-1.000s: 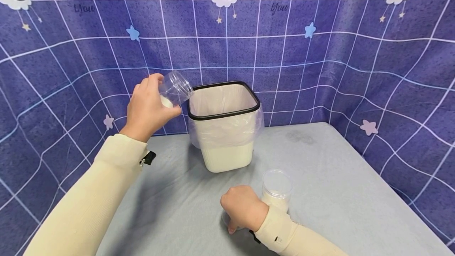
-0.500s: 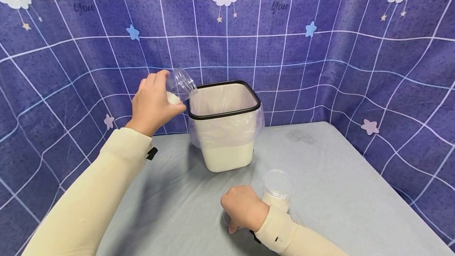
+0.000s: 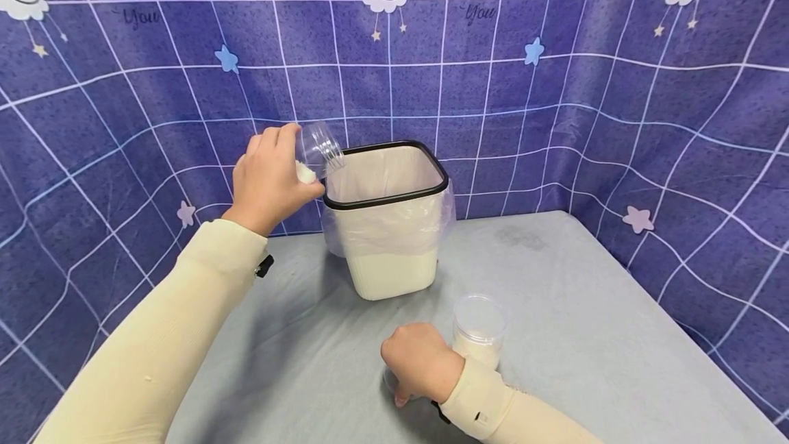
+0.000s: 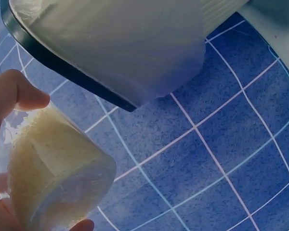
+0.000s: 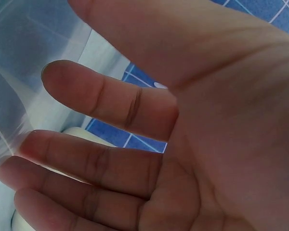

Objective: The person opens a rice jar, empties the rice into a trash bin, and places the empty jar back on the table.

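Observation:
My left hand (image 3: 268, 177) grips a clear plastic jar (image 3: 316, 146) tilted sideways, its mouth over the left rim of a white waste bin (image 3: 394, 273) with a black rim and a bag liner. White grains (image 4: 58, 144) lie inside the jar, seen through its wall in the left wrist view. Low on the table, my right hand (image 3: 424, 362) holds a clear plastic container (image 5: 24, 62) from above and mostly hides it in the head view. Just right of that hand stands an upright clear jar (image 3: 481, 321), partly filled with whitish grains.
A grey cloth covers the table (image 3: 555, 279). Purple checked curtain (image 3: 493, 88) with clouds and stars rises behind and on both sides. The bin stands near the back edge, its liner bulging outside the rim.
My left hand has moved right, bringing the tilted jar's mouth over the bin's rim. The grains have shifted a little inside the jar. My right hand stays in place.

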